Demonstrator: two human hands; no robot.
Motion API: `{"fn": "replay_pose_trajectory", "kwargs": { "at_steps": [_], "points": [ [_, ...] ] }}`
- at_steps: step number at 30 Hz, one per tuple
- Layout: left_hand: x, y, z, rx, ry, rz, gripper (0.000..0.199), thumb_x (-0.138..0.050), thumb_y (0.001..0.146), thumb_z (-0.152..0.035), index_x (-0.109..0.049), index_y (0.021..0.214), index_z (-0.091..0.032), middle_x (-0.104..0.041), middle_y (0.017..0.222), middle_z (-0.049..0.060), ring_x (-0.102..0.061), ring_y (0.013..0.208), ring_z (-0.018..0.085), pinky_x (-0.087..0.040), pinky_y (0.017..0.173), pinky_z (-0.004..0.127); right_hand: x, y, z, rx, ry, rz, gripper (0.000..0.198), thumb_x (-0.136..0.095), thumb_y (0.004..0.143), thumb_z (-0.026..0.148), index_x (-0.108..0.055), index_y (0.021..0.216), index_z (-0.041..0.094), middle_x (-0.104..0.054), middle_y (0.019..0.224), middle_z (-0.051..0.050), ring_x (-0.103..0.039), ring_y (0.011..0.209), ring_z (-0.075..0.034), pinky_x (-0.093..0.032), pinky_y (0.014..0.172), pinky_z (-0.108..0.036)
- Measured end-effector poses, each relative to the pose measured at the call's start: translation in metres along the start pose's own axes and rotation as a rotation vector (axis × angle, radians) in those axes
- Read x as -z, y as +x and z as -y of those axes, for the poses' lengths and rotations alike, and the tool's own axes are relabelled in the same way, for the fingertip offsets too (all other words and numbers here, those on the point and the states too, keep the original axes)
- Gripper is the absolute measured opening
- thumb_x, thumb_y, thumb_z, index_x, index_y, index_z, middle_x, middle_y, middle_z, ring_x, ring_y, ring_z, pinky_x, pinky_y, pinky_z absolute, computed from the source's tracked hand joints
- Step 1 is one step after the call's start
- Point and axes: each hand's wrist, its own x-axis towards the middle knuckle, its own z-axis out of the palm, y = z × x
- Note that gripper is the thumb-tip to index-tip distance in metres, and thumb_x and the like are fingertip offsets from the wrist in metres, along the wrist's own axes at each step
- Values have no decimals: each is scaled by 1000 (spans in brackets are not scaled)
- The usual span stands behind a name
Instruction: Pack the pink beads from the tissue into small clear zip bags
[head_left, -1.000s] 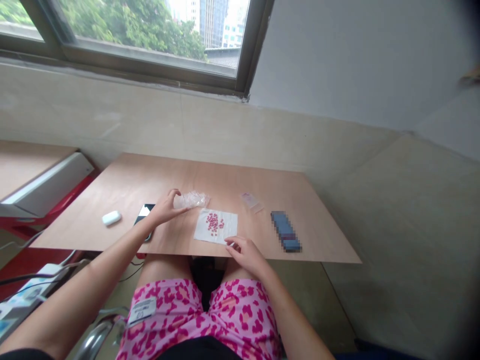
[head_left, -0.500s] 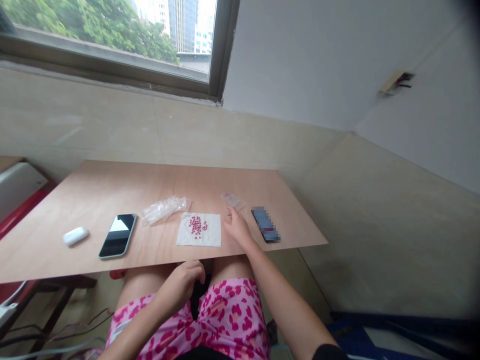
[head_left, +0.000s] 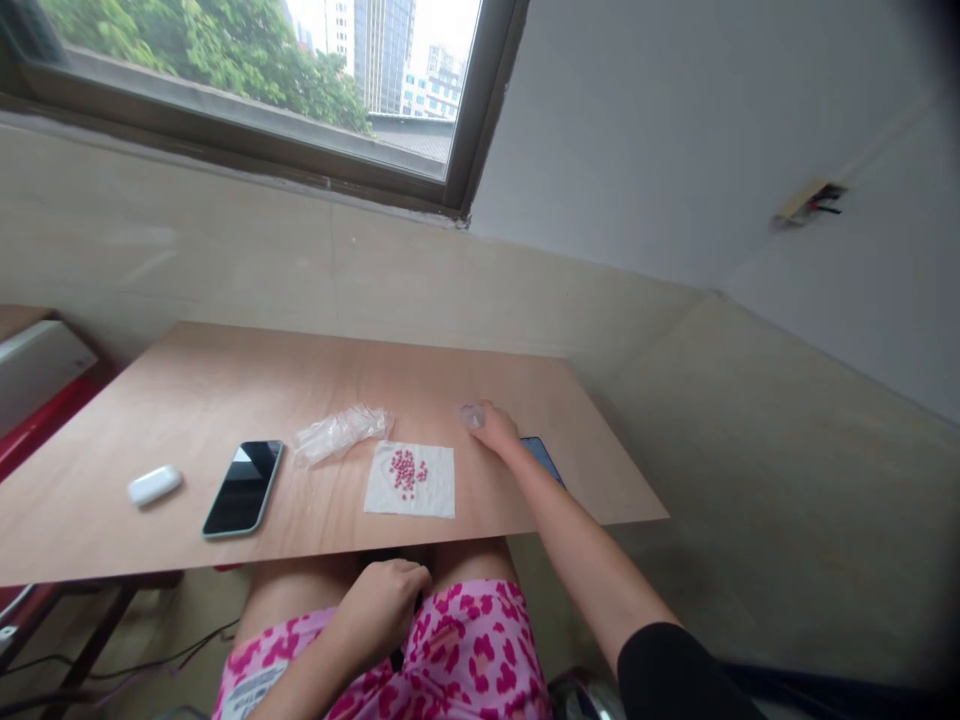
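My right hand (head_left: 497,430) reaches over the tabletop, its fingers closed at the right edge of a small clear plastic bag (head_left: 472,416). The fingertips are partly hidden. To its left lies a white square of tissue (head_left: 380,497) with a cluster of small pink-red beads or pellets (head_left: 405,470) on it. My left hand (head_left: 394,592) rests in my lap below the table's front edge. Its fingers are curled in beside a dark item between my legs; whether they hold anything is hidden.
On the wooden table (head_left: 315,365) lie a crumpled bundle of clear plastic bags (head_left: 341,435), a phone with a pale green edge (head_left: 244,489) and a white earbud case (head_left: 155,486). A second phone (head_left: 543,458) is partly covered by my right forearm. A window (head_left: 247,110) is above.
My right hand has moved forward from beside the tissue to the small clear bag and closed at it. My left hand stays in my lap. The camera view has shifted slightly.
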Motion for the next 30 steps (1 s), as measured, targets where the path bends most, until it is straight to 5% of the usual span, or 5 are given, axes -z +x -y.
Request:
{"fn": "replay_pose_trajectory", "kwargs": {
  "at_steps": [7,11,19,25,30],
  "points": [
    [9,-1,5,11,5,-10,31,-46,91,-6,-73,94,-21,-76,93,9,-73,88,26,-49,76,32,1,-4,-7,2,143,-20,79,-73,78,12,-47,153,16,-74,122,-16,-70,108,-30,-48,86,-31],
    [9,-2,8,7,4,-14,31,-47,91,-6,-73,98,-21,-77,96,9,-73,89,27,-49,77,32,2,-13,-10,-18,313,-29,56,-71,78,10,-62,133,14,-76,100,-10,-71,85,-24,-48,74,-28],
    [14,-6,15,4,-63,-65,31,-45,92,-8,-72,99,-22,-77,97,8,-73,89,26,-50,78,33,27,-28,-3,-44,786,12,35,-71,89,38,-64,117,17,-73,85,-6,-64,62,-16,-51,57,-26],
    [22,-5,19,125,-477,-252,23,-52,99,-29,-67,115,-22,-73,100,8,-69,92,24,-54,81,35,45,-75,16,17,1127,171,42,-74,85,56,-71,97,17,-74,83,-7,-64,64,-14,-52,60,-25],
    [27,12,16,263,-1069,-304,58,-58,95,-65,-62,129,-19,-71,110,13,-70,96,25,-60,76,35,36,-137,42,-21,1451,414,43,-83,81,53,-75,101,16,-71,75,-4,-61,62,-13,-48,55,-22]
  ]
}}
